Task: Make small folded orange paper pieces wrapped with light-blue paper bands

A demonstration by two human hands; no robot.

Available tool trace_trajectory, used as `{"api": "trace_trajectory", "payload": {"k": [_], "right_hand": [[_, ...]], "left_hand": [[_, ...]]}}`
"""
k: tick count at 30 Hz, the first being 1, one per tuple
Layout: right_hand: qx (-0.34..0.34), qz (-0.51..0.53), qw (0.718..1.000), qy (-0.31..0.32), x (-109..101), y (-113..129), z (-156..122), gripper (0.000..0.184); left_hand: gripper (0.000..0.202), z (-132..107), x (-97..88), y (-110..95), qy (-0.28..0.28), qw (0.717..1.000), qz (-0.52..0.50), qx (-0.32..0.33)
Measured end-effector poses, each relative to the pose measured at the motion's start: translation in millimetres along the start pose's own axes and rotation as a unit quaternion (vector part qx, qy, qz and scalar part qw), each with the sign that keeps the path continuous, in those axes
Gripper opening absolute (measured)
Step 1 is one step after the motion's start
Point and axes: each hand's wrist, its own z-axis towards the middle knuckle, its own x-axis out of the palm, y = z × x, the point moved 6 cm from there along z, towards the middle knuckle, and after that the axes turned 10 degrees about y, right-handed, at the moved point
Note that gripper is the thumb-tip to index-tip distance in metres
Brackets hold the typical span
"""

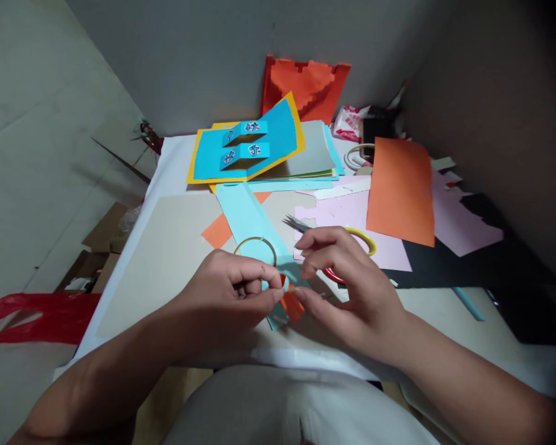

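My left hand is closed in a pinch over the table, with a small light blue scrap of paper at its thumb and fingertip. To its right, my right hand has its fingers curved and apart from the thumb; the thumb tip is close to the scrap. I see nothing held in it. Below the hands lie a light blue paper strip and orange paper pieces. A thin tape ring shows behind my left hand. Scissors with red and yellow handles are partly hidden behind my right hand.
A blue and yellow pop-up card rests on stacked paper at the back. A red cut-paper card leans against the wall. Orange paper, pink sheets and black paper lie right. A red bag hangs left.
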Motion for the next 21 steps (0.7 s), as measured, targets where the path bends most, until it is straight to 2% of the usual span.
{"api": "trace_trajectory", "payload": {"k": [4, 8, 14, 21], "right_hand": [[0.010, -0.012, 1.000, 0.002, 3.9, 0.0, -1.0, 0.009], [0.025, -0.012, 0.999, -0.042, 3.8, -1.8, -1.8, 0.010], [0.025, -0.002, 0.996, -0.080, 2.8, -1.0, -1.9, 0.011], [0.017, 0.017, 0.999, -0.049, 4.3, 0.2, -0.1, 0.016]], "left_hand": [[0.010, 1.9, -3.2, 0.5, -0.025, 0.998, -0.057, -0.014], [0.011, 2.5, -2.4, -0.3, -0.048, 0.997, -0.061, 0.000], [0.009, 4.5, 0.6, 2.2, -0.054, 0.995, -0.087, -0.021], [0.018, 6.0, -1.7, 5.0, -0.039, 0.995, -0.094, -0.001]]}}
